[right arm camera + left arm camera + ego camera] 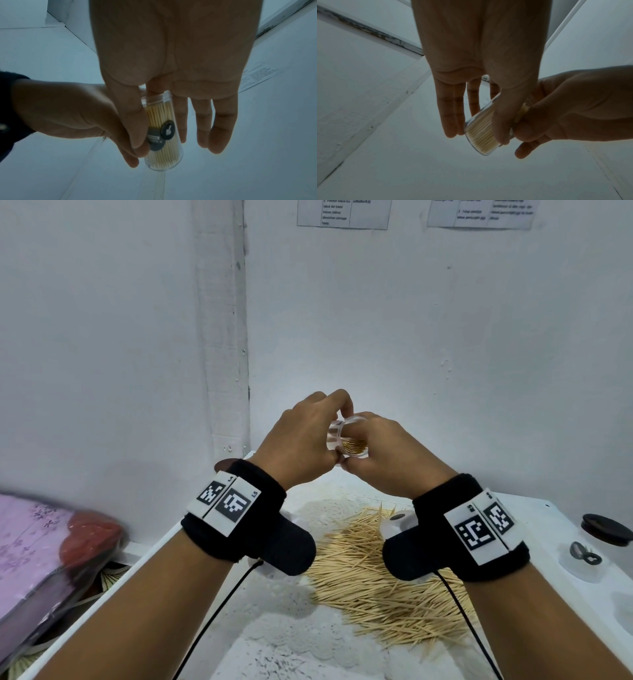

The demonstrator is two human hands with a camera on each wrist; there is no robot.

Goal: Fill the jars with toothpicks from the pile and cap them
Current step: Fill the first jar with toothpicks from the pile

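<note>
Both hands hold one clear jar (349, 440) up above the toothpick pile (380, 580). Its open mouth tips back toward the person, long side pointing away. The left hand (301, 440) pinches it with thumb and fingers, the right hand (387, 450) curls round it, and a dark lid (606, 529) lies right of the pile, nearer the right hand.

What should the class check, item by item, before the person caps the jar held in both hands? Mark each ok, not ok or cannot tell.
1. Jar held firmly: ok. The left hand and right hand both have a grip on it, above the table.
2. Jar filled: ok. Toothpicks pack it closely, seen through the clear wall.
3. Mouth free of stray sticks: cannot tell. Fingers hide part of the rim.
4. Cap on: not ok. The mouth shows open in the head view.
5. Cap within reach: cannot tell. A dark round lid lies at the table's right, but whether it fits is unclear.
6. Loose pile left for further jars: ok.
</note>
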